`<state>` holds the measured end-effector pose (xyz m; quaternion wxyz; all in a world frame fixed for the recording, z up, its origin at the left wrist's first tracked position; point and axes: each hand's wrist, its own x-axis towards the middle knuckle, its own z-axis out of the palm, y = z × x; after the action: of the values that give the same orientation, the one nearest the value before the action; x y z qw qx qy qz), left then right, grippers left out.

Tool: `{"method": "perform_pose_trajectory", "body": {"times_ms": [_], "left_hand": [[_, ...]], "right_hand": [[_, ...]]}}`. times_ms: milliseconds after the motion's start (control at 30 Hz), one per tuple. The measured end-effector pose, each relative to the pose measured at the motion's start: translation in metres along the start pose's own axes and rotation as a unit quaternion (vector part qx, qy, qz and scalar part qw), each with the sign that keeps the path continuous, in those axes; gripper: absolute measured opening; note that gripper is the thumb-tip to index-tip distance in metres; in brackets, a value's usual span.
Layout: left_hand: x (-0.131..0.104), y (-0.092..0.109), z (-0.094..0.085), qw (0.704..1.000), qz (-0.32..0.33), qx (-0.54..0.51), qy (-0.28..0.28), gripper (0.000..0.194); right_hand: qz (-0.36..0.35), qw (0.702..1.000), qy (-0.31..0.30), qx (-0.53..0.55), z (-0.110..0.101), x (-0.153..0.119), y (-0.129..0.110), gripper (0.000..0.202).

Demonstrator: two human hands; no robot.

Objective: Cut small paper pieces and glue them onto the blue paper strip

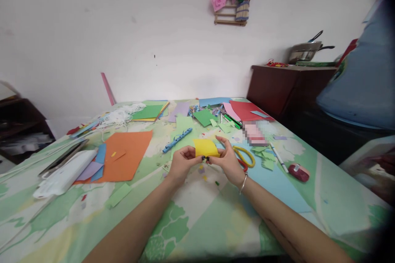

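Observation:
A small piece of yellow paper [206, 147], slightly curved, is held up over the table between both hands. My left hand [184, 163] pinches its lower left part, thumb in front. My right hand [227, 160] grips the lower right part with the thumb, its index finger raised along the side. The two thumbs nearly meet at the lower edge. Just right of my right hand lie scissors with yellow handles [247, 157], and a red handle [242, 165] shows below them. A blue patterned pen [177, 140] rests beyond my left hand. Tiny paper scraps lie beneath the hands.
Orange paper [129, 156] and a white power strip [64, 172] lie to the left. Light blue paper [274, 189], a white marker [279, 157] and a dark red object [298, 172] are on the right. Green sheets [149, 112] and red paper [248, 111] lie farther back.

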<state>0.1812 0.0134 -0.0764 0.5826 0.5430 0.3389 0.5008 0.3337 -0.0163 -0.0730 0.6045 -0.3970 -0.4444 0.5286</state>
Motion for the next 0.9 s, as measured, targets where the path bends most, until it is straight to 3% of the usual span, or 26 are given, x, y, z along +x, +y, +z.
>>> {"method": "perform_pose_trajectory", "body": {"times_ms": [367, 500, 667, 900], "left_hand": [[0.000, -0.004, 0.001, 0.995, 0.036, 0.074, -0.050, 0.025], [0.001, -0.009, 0.001, 0.989, 0.068, 0.129, -0.029, 0.028], [0.000, -0.014, 0.004, 0.981, 0.082, 0.179, 0.001, 0.028], [0.000, -0.007, 0.007, 0.985, 0.061, 0.163, 0.011, 0.030]], "right_hand": [[-0.029, 0.998, -0.012, -0.062, -0.003, 0.002, 0.007, 0.075], [-0.066, 0.988, -0.019, -0.140, -0.004, 0.002, 0.010, 0.071], [-0.135, 0.950, -0.016, -0.280, -0.005, 0.002, 0.010, 0.065], [-0.106, 0.964, -0.026, -0.241, -0.008, 0.006, 0.011, 0.063]]}}
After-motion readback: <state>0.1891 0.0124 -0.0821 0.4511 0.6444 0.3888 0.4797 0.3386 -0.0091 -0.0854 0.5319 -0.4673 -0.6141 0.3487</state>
